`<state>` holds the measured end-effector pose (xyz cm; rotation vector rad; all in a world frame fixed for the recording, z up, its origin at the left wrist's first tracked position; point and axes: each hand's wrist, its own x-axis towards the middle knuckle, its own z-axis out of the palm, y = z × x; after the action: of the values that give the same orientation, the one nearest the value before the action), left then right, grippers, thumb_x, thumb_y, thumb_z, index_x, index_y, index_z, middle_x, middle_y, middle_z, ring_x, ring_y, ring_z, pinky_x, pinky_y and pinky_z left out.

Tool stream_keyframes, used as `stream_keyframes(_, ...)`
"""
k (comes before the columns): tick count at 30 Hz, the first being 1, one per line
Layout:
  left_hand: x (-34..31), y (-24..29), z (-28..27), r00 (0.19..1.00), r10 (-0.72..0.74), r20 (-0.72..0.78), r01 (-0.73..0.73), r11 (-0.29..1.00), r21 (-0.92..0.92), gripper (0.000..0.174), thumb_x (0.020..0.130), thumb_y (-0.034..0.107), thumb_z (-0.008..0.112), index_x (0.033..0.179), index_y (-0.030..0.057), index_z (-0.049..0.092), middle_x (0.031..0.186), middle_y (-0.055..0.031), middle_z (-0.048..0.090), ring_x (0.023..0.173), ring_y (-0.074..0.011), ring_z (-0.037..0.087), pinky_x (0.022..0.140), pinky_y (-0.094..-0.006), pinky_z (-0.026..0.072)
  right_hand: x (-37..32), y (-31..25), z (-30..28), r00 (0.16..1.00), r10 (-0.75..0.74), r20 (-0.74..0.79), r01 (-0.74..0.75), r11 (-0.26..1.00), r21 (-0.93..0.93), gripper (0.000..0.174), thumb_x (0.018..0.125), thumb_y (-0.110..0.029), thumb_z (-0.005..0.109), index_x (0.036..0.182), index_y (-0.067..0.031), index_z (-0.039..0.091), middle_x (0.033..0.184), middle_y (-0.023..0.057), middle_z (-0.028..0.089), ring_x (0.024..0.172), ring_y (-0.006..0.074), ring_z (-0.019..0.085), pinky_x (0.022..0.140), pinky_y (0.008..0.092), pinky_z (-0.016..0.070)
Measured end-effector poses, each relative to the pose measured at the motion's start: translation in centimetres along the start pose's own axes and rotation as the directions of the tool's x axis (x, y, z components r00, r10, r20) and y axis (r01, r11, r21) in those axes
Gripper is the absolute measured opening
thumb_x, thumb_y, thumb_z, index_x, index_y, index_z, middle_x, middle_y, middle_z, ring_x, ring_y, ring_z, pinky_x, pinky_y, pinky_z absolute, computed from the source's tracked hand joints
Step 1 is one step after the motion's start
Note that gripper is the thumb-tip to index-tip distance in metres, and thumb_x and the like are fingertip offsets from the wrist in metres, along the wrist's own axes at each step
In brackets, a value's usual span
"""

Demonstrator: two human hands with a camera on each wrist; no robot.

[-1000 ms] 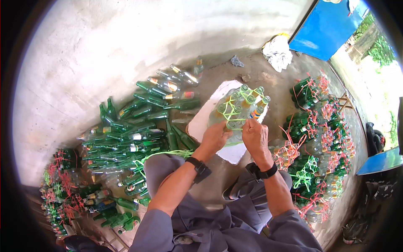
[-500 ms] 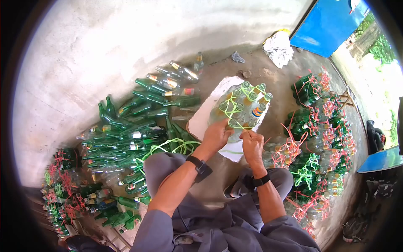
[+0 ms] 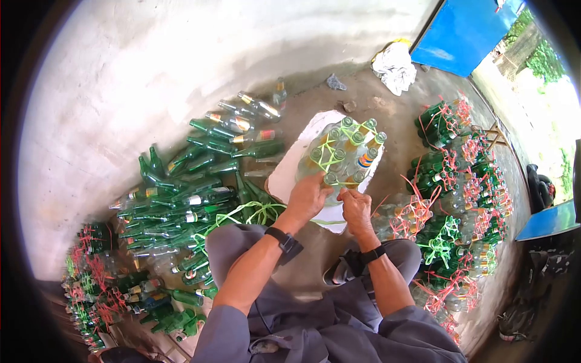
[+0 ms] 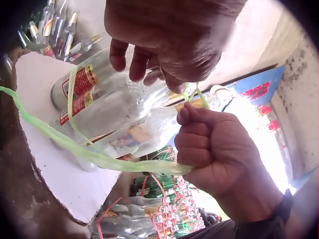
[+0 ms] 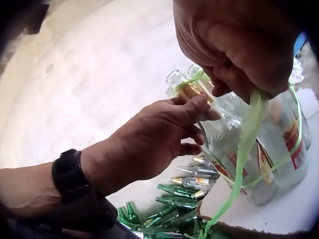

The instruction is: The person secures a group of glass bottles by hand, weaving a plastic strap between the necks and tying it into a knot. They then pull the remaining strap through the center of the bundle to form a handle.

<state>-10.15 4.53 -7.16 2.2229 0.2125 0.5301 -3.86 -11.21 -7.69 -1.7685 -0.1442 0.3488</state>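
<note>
Across the bare floor (image 3: 396,148), a white board (image 3: 283,175) lies just in front of you; a pale wall (image 3: 181,60) rises at the far left, with a blue door (image 3: 460,36) at the far right. On your board stands the cluster of clear bottles (image 3: 348,148), laced at the necks with green ribbon (image 4: 124,163). Loose green bottles (image 3: 212,146) crowd the floor to your left, tied bundles (image 3: 433,172) fill the right, and a white bag (image 3: 394,69) sits near the door. Your left hand (image 3: 307,198) has thumb and fingers round a near bottle's neck (image 5: 188,92); your right hand (image 3: 357,212) is clenched on the ribbon. Compared with a second ago, your right hand has come nearer to you and closer to your left, which has hardly shifted.
</note>
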Motion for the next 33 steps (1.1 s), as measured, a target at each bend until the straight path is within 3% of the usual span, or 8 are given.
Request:
stream_keyframes(4, -0.2, 0.1, 0.0, 0.995, -0.061, 0.073, 0.060, 0.998, 0.026, 0.048, 0.087, 0.024, 0.073, 0.123, -0.0039, 0.058, 0.099, -0.0244, 0.067, 0.093, -0.0431, 0.064, 0.078, -0.0486, 0.0516, 0.0, -0.2, -0.5, 0.964, -0.265, 0.016, 0.264, 0.949, -0.172, 0.030, 0.091, -0.023, 0.066, 0.074, 0.0011, 0.072, 0.051, 0.0001, 0.049, 0.048, 0.0104, 0.043, 0.049, 0.0313, 0.0349)
stream_keyframes(7, -0.3, 0.1, 0.2, 0.998, -0.038, 0.058, 0.035, 0.999, 0.040, 0.048, 0.088, 0.025, 0.072, 0.124, -0.0036, 0.058, 0.101, -0.0239, 0.067, 0.094, -0.0427, 0.065, 0.078, -0.0483, 0.0520, -0.3, -1.3, -1.3, 0.987, -0.150, 0.056, 0.160, 0.938, -0.307, 0.028, 0.093, -0.021, 0.062, 0.077, -0.0013, 0.073, 0.069, 0.0194, 0.066, 0.061, 0.0283, 0.064, 0.063, 0.0392, 0.0480)
stream_keyframes(13, -1.2, 2.8, -2.2, 0.991, -0.121, 0.062, 0.111, 0.983, 0.143, 0.037, 0.088, 0.019, 0.070, 0.118, -0.0002, 0.061, 0.102, -0.0216, 0.069, 0.097, -0.0398, 0.067, 0.079, -0.0476, 0.0529, -0.5, -2.1, -0.3, 0.991, -0.117, -0.057, 0.092, 0.939, -0.330, 0.032, 0.091, -0.025, 0.062, 0.073, -0.0013, 0.074, 0.071, 0.0223, 0.067, 0.069, 0.0393, 0.068, 0.069, 0.0457, 0.0513)
stream_keyframes(18, -0.4, 7.2, -5.7, 0.958, 0.264, -0.110, -0.226, 0.935, 0.271, 0.021, 0.083, 0.006, 0.070, 0.104, 0.0041, 0.068, 0.090, -0.0104, 0.070, 0.083, -0.0324, 0.065, 0.075, -0.0413, 0.0526, -0.4, -1.7, 0.4, 0.990, -0.117, -0.079, 0.090, 0.956, -0.280, 0.034, 0.091, -0.028, 0.061, 0.076, 0.0009, 0.073, 0.073, 0.0244, 0.067, 0.071, 0.0430, 0.067, 0.071, 0.0475, 0.0514)
stream_keyframes(19, 0.4, 8.2, -6.1, 0.958, 0.267, -0.100, -0.231, 0.932, 0.279, 0.021, 0.083, 0.006, 0.070, 0.104, 0.0041, 0.068, 0.090, -0.0104, 0.070, 0.083, -0.0324, 0.065, 0.075, -0.0413, 0.0526, 0.1, -0.6, 0.9, 0.983, -0.133, -0.125, 0.094, 0.956, -0.279, 0.039, 0.091, -0.031, 0.061, 0.071, 0.0000, 0.073, 0.062, 0.0200, 0.063, 0.061, 0.0338, 0.064, 0.065, 0.0437, 0.0504)
stream_keyframes(24, 4.9, 9.4, -5.4, 0.832, 0.473, 0.290, -0.545, 0.795, 0.268, 0.021, 0.079, 0.007, 0.068, 0.100, 0.0059, 0.070, 0.097, -0.0088, 0.069, 0.095, -0.0290, 0.060, 0.082, -0.0401, 0.0502, 1.0, 1.0, 1.7, 0.973, -0.091, -0.210, 0.042, 0.972, -0.230, 0.047, 0.092, -0.037, 0.061, 0.064, -0.0005, 0.072, 0.052, 0.0146, 0.060, 0.051, 0.0257, 0.062, 0.059, 0.0397, 0.0497)
stream_keyframes(27, 7.0, 8.4, -4.8, 0.736, 0.445, 0.509, -0.629, 0.728, 0.273, 0.023, 0.078, 0.011, 0.068, 0.101, 0.0075, 0.071, 0.094, -0.0101, 0.068, 0.090, -0.0304, 0.059, 0.081, -0.0428, 0.0503, 0.5, -0.5, 1.2, 0.989, 0.100, -0.108, -0.112, 0.987, -0.115, 0.055, 0.089, -0.051, 0.063, 0.082, 0.0025, 0.073, 0.072, 0.0280, 0.065, 0.077, 0.0485, 0.066, 0.075, 0.0525, 0.0508)
stream_keyframes(33, 9.5, 8.7, -5.0, 0.706, 0.177, 0.686, -0.474, 0.837, 0.272, 0.022, 0.075, 0.012, 0.068, 0.097, 0.0143, 0.073, 0.080, -0.0120, 0.060, 0.085, -0.0327, 0.059, 0.077, -0.0439, 0.0503, 0.6, 0.3, 2.0, 0.981, 0.155, -0.117, -0.168, 0.980, -0.109, 0.065, 0.088, -0.062, 0.063, 0.079, 0.0015, 0.075, 0.076, 0.0270, 0.068, 0.080, 0.0495, 0.065, 0.075, 0.0543, 0.0499)
